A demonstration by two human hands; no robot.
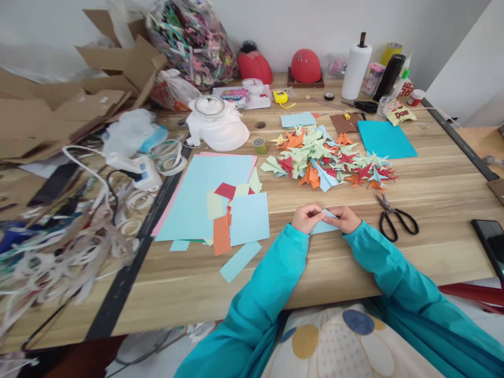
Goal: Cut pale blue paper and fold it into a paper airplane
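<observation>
- Two hands, close together and both clamped on one piece of light blue paper; the left hand pinches its upper left part, the right hand its upper right, fingertips nearly meeting at a folded edge; the paper is low over the bare wood-grained table, in front of the person's body
- Two turquoise sleeves, smooth and creased, gathered at the wrists
- One heap of folded paper shapes just beyond the hands; pointed and crisp-edged, in pale green, orange, red and light blue; too overlapped to count
- One pair of scissors near the right hand; black looped handles, metal blades pointing away from the person
- One stack of large paper sheets left of the hands, light blue on top, pink showing at the edge; over its right side, smaller flat cut pieces, among them one broad light blue rectangle and one orange strip; one narrow light blue strip below these, lying aslant
- One bright blue sheet, flat and four-sided, right of the heap; one brown sheet beside it
- Two red domed caps at the back; one yellow tape measure in front of them
</observation>
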